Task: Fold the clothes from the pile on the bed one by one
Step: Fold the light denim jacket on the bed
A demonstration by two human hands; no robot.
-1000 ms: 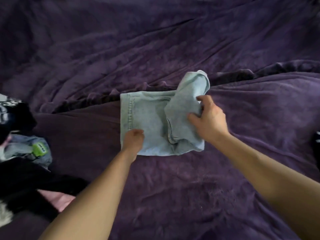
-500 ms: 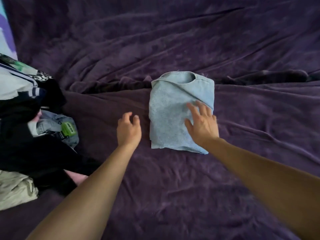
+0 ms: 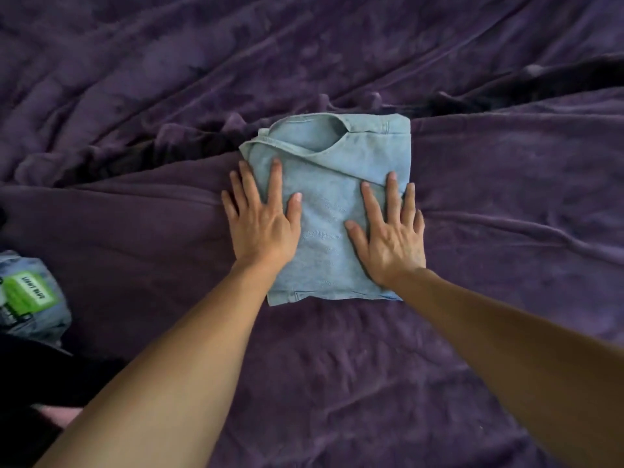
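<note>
At the far left edge of the bed, part of the pile shows: a pale denim garment (image 3: 55, 327) bearing a bright green label (image 3: 28, 293), a black garment (image 3: 40, 376) below it, and a scrap of pink cloth (image 3: 57, 413) lower still. A rumpled purple blanket (image 3: 506, 197) covers the whole bed. Toward the middle lies the folded light-blue garment (image 3: 329, 211), a neat rectangle with a hemmed flap crossing its far half on a slant and its far edge against a dark crease in the blanket. The left hand (image 3: 261, 228) lies flat on the garment's left side, fingers straight and spread, the outer ones reaching past the edge onto the blanket. The right hand (image 3: 388, 238) lies flat on the right side in the same way, fingers straight, its little finger just over the right edge. Neither hand grips anything.
</note>
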